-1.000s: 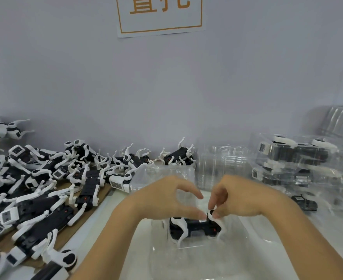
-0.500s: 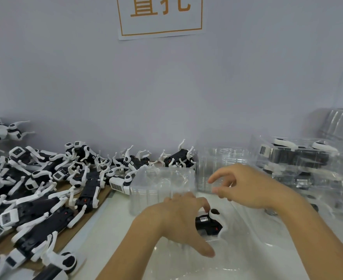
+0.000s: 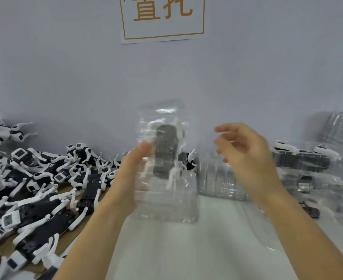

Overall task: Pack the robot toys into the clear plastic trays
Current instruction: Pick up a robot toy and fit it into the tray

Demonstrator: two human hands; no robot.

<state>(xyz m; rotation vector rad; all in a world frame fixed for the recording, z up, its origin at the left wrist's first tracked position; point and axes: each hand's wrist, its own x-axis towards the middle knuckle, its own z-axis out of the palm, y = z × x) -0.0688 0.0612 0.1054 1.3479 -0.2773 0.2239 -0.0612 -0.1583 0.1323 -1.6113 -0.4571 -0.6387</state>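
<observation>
Both bare forearms are extended forward and upward from the lower edge of the view, converging slightly toward the hands. The left hand is raised with its thumb pointing up, and a clear plastic tray is gripped along the edge nearest its palm. The right hand is held apart at about the same height, nothing in it, its fingers loosely curved and spread toward the left hand.

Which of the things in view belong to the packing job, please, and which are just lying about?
Part of the job:
- left hand, holding the tray upright
- toy inside that tray
- right hand, holding nothing
- loose toys
- empty trays
- packed trays

Just lying about:
- wall sign
- cardboard under the toys
</observation>
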